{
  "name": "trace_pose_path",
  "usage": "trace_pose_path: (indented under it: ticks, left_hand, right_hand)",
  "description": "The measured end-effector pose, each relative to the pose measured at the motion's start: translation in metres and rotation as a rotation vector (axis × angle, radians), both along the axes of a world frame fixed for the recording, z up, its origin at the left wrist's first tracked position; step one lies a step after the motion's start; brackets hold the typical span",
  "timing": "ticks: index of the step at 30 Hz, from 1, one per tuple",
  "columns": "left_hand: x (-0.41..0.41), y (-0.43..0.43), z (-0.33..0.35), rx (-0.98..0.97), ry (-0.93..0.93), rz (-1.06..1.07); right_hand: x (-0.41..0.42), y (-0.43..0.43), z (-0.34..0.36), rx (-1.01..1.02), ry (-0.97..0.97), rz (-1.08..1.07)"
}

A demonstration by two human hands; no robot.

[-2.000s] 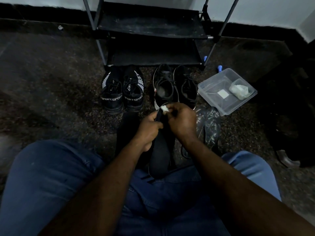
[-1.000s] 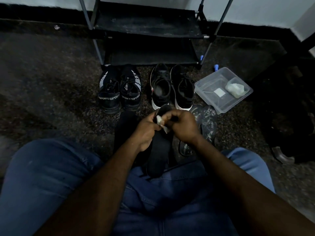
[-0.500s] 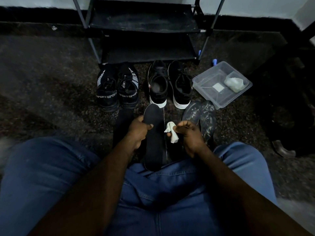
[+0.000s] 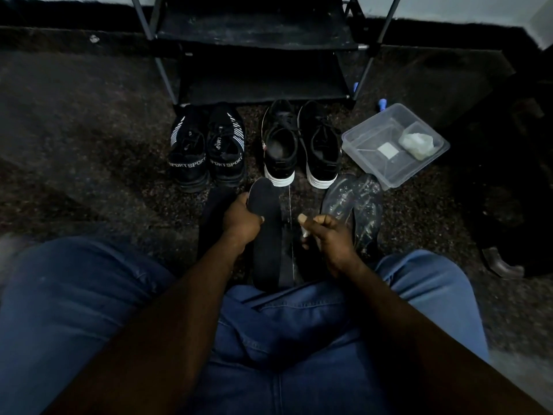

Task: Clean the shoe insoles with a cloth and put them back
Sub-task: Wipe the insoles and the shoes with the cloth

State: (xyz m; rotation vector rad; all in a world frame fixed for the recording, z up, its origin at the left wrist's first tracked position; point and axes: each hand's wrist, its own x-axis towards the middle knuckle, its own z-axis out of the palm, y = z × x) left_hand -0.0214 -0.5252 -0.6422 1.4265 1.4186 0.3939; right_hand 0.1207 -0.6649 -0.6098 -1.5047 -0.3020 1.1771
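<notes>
My left hand [image 4: 241, 224] grips a black insole [image 4: 267, 244] by its left edge, thumb across the top; its heel end rests near my lap. To the right, my right hand [image 4: 327, 235] holds a small white cloth [image 4: 305, 225], mostly hidden in the curled fingers and apart from the insole. Another dark insole [image 4: 214, 218] lies on the floor left of my left hand. Two clear insoles [image 4: 356, 205] lie beside my right hand. A black pair with white soles [image 4: 299, 145] stands just beyond the held insole.
A second black pair marked SPORT [image 4: 206, 148] stands to the left. Behind the shoes is a black shoe rack [image 4: 257, 49]. A clear plastic box [image 4: 389, 172] with a wadded cloth [image 4: 417, 143] sits at the right. Dark speckled floor surrounds everything.
My right hand has come off the insole's tip with the cloth and moved right and down. The insole has lowered toward the floor, still in my left hand.
</notes>
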Motion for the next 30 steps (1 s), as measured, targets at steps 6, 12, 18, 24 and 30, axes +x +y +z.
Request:
trace_pose_path:
  ticks: [6, 12, 18, 24, 30]
  left_hand:
    - [-0.001, 0.005, 0.0, 0.133, 0.137, -0.132]
    - [-0.004, 0.001, 0.004, 0.302, 0.348, -0.298]
    - [-0.005, -0.01, 0.013, 0.549, 0.674, -0.393]
    - [-0.001, -0.026, 0.009, 0.478, 0.827, -0.767]
    - [-0.008, -0.025, 0.014, 0.458, 0.921, -0.788]
  right_hand:
    - [0.002, 0.002, -0.007, -0.065, -0.065, -0.032]
    - [0.004, 0.002, -0.014, -0.039, -0.139, -0.004]
    - [0.007, 0.002, -0.019, -0.024, -0.203, -0.02]
    - [0.011, 0.003, -0.022, -0.059, -0.292, -0.028]
    - [0.015, -0.005, -0.029, -0.16, -0.41, -0.005]
